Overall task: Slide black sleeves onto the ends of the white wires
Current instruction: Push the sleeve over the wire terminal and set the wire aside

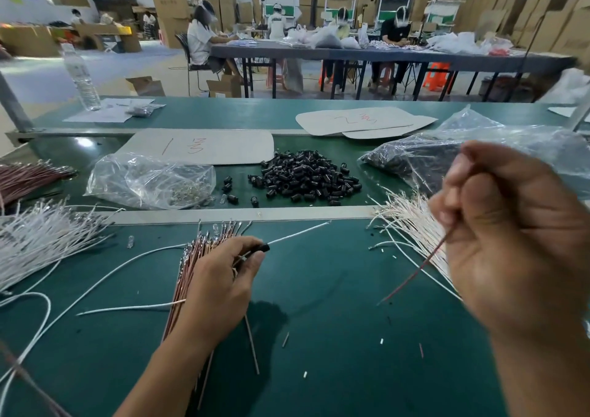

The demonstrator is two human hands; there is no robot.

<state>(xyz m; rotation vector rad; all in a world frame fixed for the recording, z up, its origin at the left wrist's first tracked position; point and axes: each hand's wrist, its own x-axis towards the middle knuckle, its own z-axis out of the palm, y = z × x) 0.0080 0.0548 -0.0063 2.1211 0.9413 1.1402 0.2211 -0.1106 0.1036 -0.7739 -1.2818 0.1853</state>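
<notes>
Just the head view to go on here. The left hand (223,276) sits low on the green worktop (319,321). Its grip is curled round a sleeve (263,248) with a white wire (300,233) poking out the far end, so that one looks threaded or close to it. That hand also has a red bundle (188,276) tucked under it, I'd guess to keep the next pieces within reach. The right hand (510,241) is up close to the camera, grip closed tight, pinching a single red wire (421,261) that hangs down at a slant. Can't tell whether it's getting lined up or set aside. The sleeve pile (306,177) lies dead centre just past the metal strip (223,216), an easy reach for either hand. More white wires are fanned out in a left heap (38,238) and a right heap (405,215), probably stock on one side and finished ones on the other, though I can't tell which is which.
</notes>
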